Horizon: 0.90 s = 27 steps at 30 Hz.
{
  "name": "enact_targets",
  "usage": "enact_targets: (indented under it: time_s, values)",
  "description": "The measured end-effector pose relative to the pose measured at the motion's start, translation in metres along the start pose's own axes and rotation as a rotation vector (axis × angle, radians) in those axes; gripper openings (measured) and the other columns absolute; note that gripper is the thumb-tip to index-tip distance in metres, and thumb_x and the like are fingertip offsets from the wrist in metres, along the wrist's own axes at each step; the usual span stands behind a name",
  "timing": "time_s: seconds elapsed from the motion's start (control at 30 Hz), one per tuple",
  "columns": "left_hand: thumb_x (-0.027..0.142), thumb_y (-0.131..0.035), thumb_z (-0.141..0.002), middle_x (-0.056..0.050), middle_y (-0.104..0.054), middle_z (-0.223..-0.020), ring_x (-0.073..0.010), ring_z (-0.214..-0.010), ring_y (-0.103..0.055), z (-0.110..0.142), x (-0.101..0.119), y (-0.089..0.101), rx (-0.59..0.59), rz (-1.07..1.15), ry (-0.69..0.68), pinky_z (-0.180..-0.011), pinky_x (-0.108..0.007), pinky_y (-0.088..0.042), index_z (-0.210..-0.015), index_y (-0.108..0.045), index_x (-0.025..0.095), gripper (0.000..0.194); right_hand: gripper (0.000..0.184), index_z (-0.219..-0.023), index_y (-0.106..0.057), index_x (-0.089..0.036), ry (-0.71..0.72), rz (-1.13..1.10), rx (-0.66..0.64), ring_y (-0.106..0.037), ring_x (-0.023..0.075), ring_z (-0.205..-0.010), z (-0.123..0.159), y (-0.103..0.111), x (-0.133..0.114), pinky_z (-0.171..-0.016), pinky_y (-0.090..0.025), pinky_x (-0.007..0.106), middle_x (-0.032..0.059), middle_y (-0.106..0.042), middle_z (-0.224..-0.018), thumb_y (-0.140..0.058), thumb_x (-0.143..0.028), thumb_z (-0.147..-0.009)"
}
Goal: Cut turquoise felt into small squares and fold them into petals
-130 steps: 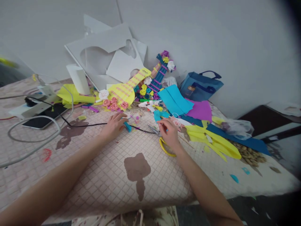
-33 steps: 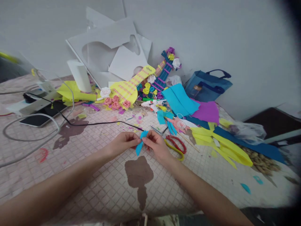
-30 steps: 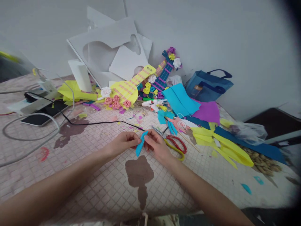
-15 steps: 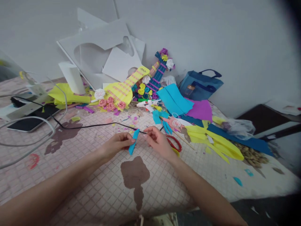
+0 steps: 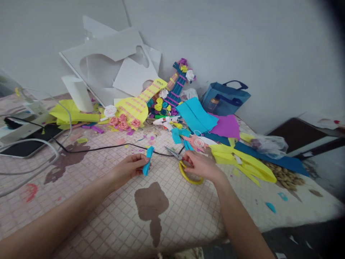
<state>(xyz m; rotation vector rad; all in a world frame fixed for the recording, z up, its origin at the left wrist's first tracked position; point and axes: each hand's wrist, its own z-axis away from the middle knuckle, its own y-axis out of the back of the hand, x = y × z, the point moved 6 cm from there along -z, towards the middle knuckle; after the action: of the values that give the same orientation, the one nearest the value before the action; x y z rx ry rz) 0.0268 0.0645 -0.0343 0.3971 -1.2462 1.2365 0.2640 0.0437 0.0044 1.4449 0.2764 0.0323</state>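
Note:
Pinched upright in my left hand [image 5: 136, 166] is a folded strip of blue crepe paper [image 5: 148, 162], above the tiled-pattern tablecloth. My right hand [image 5: 201, 165] has its fingers closed at the handles of a pair of scissors [image 5: 188, 176], which have a yellow loop and a red one mostly covered by the hand. The scissors' blades point left toward the paper strip, with a gap between the two. Just behind the right hand lie cut blue strips [image 5: 188, 144] and a pink paper piece [image 5: 198, 143].
A black cable [image 5: 102, 148] runs across the table behind my hands. At the back stand a yellow paper guitar [image 5: 134, 106], a glue gun [image 5: 163, 121], blue paper sheets [image 5: 196, 115] and a blue bag [image 5: 225, 99]. Yellow paper [image 5: 242, 162] and peanuts [image 5: 287, 176] lie to the right.
My right hand has moved right, away from the blue strip, and taken hold of the scissors. My left hand still holds the strip. The view has shifted slightly.

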Motion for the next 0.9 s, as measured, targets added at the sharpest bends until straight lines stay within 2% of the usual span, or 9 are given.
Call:
enact_targets:
  time_s: [0.17,0.33,0.43,0.7,0.8,0.9]
  values:
    - [0.03,-0.074,-0.07,0.001,-0.061,-0.068,-0.008,-0.06,-0.053,0.001,0.0,-0.001,0.002,0.033,0.006,-0.061,-0.021,-0.041,-0.07,-0.058,0.015,0.021,0.026,-0.087,-0.05,-0.021,-0.033,0.069,0.052,-0.057,0.0187,-0.083,-0.003,-0.001,0.007,-0.055,-0.027,0.025,0.0027,-0.061,-0.092,-0.065,-0.036,-0.071]
    - [0.033,-0.076,-0.069,0.002,-0.059,-0.066,-0.0074,-0.059,-0.052,0.001,0.002,-0.003,-0.013,0.04,0.005,-0.06,-0.02,-0.041,-0.069,-0.058,0.015,0.025,0.025,-0.09,-0.05,-0.021,-0.058,0.102,0.022,-0.058,0.0196,-0.078,-0.004,-0.003,0.007,-0.056,-0.026,0.027,0.0034,-0.063,-0.087,-0.06,-0.036,-0.073]
    - [0.033,-0.076,-0.068,0.002,-0.06,-0.067,-0.0078,-0.06,-0.052,0.001,0.001,-0.003,-0.016,0.033,0.009,-0.059,-0.02,-0.04,-0.068,-0.058,0.015,0.025,0.021,-0.087,-0.049,-0.021,-0.056,0.103,0.057,-0.058,0.0204,-0.077,-0.004,-0.002,0.005,-0.058,-0.027,0.027,0.0034,-0.063,-0.083,-0.056,-0.035,-0.075]
    - [0.029,-0.075,-0.069,0.001,-0.061,-0.068,-0.0085,-0.061,-0.053,0.001,0.0,0.0,0.015,0.043,0.016,-0.059,-0.021,-0.04,-0.069,-0.058,0.015,0.022,0.019,-0.079,-0.044,-0.022,-0.054,-0.008,0.193,-0.056,0.0178,-0.07,-0.003,0.025,0.006,-0.069,-0.032,0.031,-0.0007,-0.061,-0.072,-0.056,-0.034,-0.071]
    - [0.03,-0.074,-0.07,0.0,-0.061,-0.069,-0.0091,-0.063,-0.054,0.001,0.0,0.0,0.009,0.044,0.019,-0.06,-0.021,-0.041,-0.07,-0.058,0.015,0.022,0.02,-0.078,-0.04,-0.022,-0.086,-0.044,0.241,-0.055,0.0179,-0.072,-0.003,0.031,0.016,-0.064,-0.032,0.028,-0.0002,-0.059,-0.075,-0.055,-0.033,-0.071]
    - [0.031,-0.075,-0.07,0.0,-0.061,-0.069,-0.0091,-0.063,-0.054,0.0,-0.001,-0.001,-0.012,0.039,0.018,-0.06,-0.021,-0.041,-0.07,-0.058,0.015,0.023,0.021,-0.077,-0.039,-0.022,-0.142,-0.048,0.277,-0.053,0.0173,-0.07,-0.007,0.027,0.031,-0.058,-0.03,0.026,0.0004,-0.057,-0.078,-0.056,-0.032,-0.068]
